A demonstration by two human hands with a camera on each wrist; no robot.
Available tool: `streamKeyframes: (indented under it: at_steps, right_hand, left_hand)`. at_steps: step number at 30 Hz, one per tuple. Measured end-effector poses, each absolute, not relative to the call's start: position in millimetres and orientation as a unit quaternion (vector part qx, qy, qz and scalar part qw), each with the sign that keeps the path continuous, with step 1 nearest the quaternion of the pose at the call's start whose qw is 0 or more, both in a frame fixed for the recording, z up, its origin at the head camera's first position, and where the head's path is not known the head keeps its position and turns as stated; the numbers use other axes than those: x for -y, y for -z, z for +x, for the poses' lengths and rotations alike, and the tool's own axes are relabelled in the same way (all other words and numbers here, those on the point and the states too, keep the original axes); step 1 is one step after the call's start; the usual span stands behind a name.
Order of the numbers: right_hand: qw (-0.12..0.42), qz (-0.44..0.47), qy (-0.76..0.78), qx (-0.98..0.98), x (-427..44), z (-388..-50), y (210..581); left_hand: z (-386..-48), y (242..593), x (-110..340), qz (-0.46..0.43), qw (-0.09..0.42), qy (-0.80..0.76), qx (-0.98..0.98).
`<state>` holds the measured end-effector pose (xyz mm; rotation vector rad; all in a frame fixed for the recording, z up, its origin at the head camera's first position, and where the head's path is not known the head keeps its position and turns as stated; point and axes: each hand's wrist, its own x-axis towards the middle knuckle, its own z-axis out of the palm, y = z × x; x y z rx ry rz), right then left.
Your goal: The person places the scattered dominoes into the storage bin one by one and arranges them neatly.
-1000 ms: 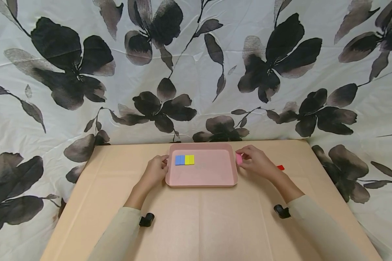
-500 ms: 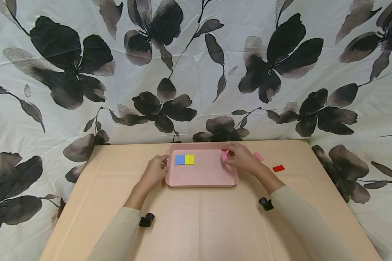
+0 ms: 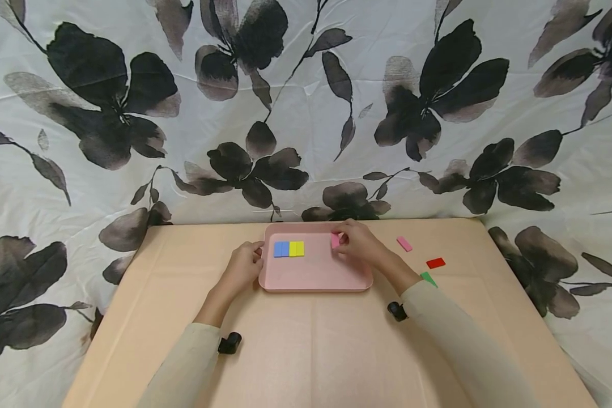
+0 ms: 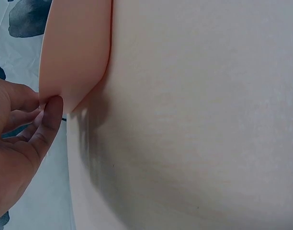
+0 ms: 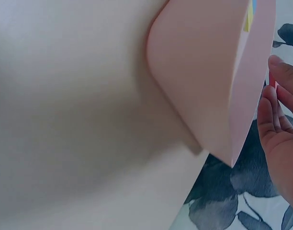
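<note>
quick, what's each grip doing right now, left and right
Left grip: closed, pinching the pink tray at its edge.
Right grip: closed, holding a small pink piece.

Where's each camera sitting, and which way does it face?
Head: worn there, facing forward and down at the tray; left hand, right hand and sleeves show.
Left wrist: worn there, facing tray and tabletop; left hand shows.
Right wrist: worn there, facing tray and tabletop; right hand shows.
Both wrist views share patterned fabric.
</note>
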<state>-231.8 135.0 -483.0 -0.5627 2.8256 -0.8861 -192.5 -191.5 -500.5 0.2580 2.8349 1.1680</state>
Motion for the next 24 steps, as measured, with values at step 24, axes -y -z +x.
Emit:
streamKeyframes:
  at_steps: [24]
  right_hand:
    - [0.158,-0.133,0.324,-0.923,-79,-245,500]
  left_hand:
    - [-193,499,191,0.084,0.041,-0.377,-0.921]
